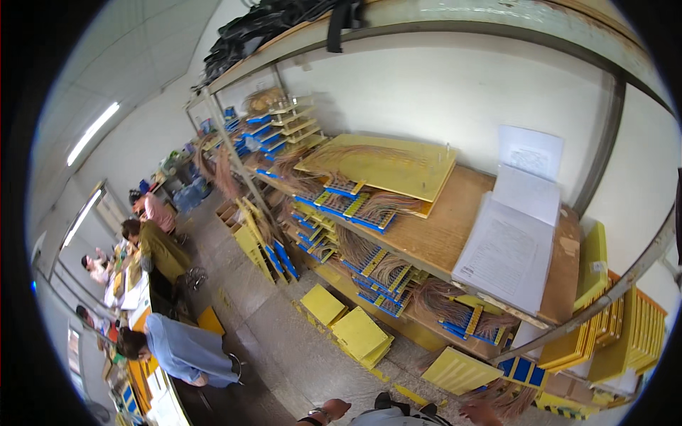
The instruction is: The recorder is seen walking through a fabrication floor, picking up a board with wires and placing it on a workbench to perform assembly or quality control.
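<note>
At the lower edge, my left hand (337, 407) hangs beside my body with its fingers curled in and nothing visible in them. A dark band and a watch (317, 413) circle that wrist. My right hand (482, 412) is blurred at the lower right, close to a yellow slatted board (460, 370) and a bundle of thin brown wires (513, 399). How its fingers are set is unclear. Ahead of me, flat yellow boards (361, 334) lie stacked on the floor, apart from both hands.
A shelf rack holds a large yellow board (398, 167), wired blue-and-yellow boards (348, 206) and an open binder of papers (508, 241). Yellow panels (646, 326) stand at the right. At the left, a person in blue (188, 348) leans over a long workbench, with other people beyond.
</note>
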The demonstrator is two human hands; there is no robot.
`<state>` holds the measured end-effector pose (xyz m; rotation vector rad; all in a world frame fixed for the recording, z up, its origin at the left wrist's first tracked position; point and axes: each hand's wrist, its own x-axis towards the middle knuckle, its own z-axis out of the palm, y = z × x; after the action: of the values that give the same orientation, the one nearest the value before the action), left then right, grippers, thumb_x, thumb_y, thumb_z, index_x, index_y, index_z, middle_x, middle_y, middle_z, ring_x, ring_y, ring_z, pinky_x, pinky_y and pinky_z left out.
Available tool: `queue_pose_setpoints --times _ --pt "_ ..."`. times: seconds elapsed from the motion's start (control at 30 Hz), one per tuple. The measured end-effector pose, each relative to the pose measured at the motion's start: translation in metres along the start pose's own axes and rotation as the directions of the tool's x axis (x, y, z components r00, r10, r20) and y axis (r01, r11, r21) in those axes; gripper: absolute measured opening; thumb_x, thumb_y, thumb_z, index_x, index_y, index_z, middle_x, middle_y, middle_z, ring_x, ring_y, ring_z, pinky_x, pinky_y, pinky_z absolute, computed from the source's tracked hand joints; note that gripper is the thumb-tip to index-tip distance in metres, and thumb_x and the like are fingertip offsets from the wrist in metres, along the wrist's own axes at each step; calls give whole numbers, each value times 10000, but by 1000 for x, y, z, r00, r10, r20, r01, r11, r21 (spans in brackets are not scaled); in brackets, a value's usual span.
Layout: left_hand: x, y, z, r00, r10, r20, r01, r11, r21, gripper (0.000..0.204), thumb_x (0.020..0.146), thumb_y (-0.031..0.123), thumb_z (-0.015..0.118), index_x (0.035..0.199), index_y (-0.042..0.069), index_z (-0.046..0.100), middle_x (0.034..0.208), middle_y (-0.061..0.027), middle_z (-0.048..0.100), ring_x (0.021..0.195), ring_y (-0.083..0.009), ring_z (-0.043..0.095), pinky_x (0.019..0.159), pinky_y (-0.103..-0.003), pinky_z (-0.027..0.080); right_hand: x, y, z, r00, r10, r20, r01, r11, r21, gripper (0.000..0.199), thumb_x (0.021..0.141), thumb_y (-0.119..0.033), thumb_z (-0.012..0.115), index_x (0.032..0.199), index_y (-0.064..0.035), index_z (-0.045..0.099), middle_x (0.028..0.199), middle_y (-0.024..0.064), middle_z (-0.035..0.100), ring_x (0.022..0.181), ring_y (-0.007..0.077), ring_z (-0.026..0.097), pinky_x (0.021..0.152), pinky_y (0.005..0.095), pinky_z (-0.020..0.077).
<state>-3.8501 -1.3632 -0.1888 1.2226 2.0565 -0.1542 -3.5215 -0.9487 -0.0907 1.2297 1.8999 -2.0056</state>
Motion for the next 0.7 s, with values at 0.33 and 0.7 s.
queue_pose_setpoints --times 0.33,0.7 --pt "-100 11 17 865 -465 190 474 630 -615 453 973 427 457 1116 75 704 1121 -162 706 1059 -357 653 916 -430 515 73 -25 23 963 -3 271 83 955 -286 245 920 -229 647 878 5 707 741 52 683 700 125 623 642 315 497" --pt "-106 -124 75 910 -407 81 391 775 -497 376 904 388 470 1041 134 710 1047 -181 700 985 -393 662 842 -490 541 77 -106 143 981 27 192 88 820 -566 292 955 -287 622 862 -16 681 796 47 677 727 112 597 680 297 482"
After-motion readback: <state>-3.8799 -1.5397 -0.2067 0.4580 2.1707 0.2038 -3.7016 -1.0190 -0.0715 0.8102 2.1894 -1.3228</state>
